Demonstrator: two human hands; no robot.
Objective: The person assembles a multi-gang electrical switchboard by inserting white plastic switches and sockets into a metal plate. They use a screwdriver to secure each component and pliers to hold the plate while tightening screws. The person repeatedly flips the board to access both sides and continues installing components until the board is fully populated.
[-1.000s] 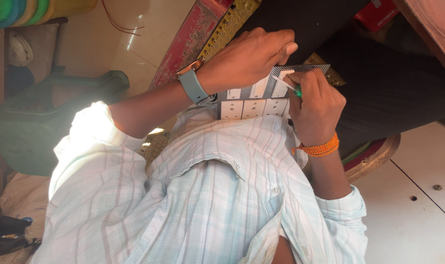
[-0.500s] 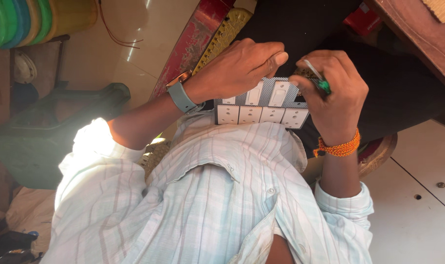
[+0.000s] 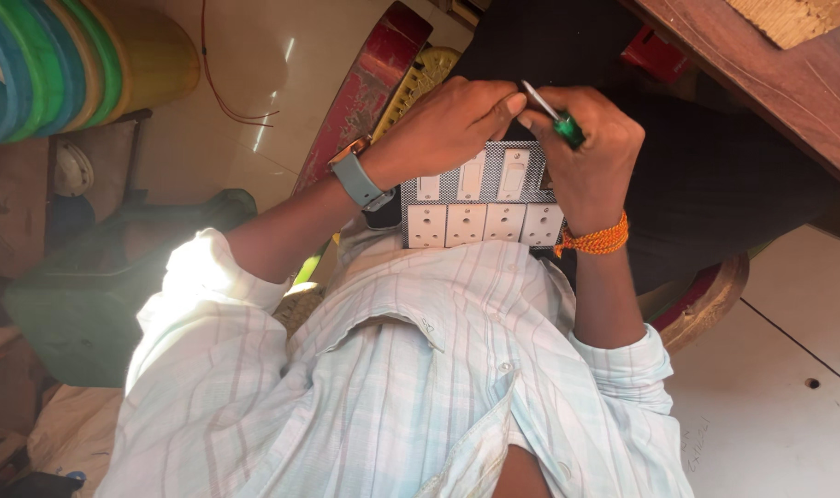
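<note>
A switch board (image 3: 480,210) with a chequered face, a row of white switches and a row of white sockets rests on my lap against my pale striped shirt. My left hand (image 3: 443,134), with a grey watch on its wrist, curls over the board's top edge, and its fingertips meet the screwdriver's metal shaft. My right hand (image 3: 593,161), with an orange thread on its wrist, grips a green-handled screwdriver (image 3: 556,120) above the board's upper right corner. The shaft slants up to the left. Its tip is hidden between the fingers.
A stack of coloured plastic tubs (image 3: 42,65) stands at the top left, with a thin red wire (image 3: 224,92) on the floor beside it. A red bar (image 3: 369,88) and a yellow ruler (image 3: 418,78) lie beyond my hands. A dark wooden table edge (image 3: 761,78) crosses the top right.
My right hand has lifted the screwdriver from the board's right edge to its top, where it meets my left fingertips. The board sits flatter and shows more of its face.
</note>
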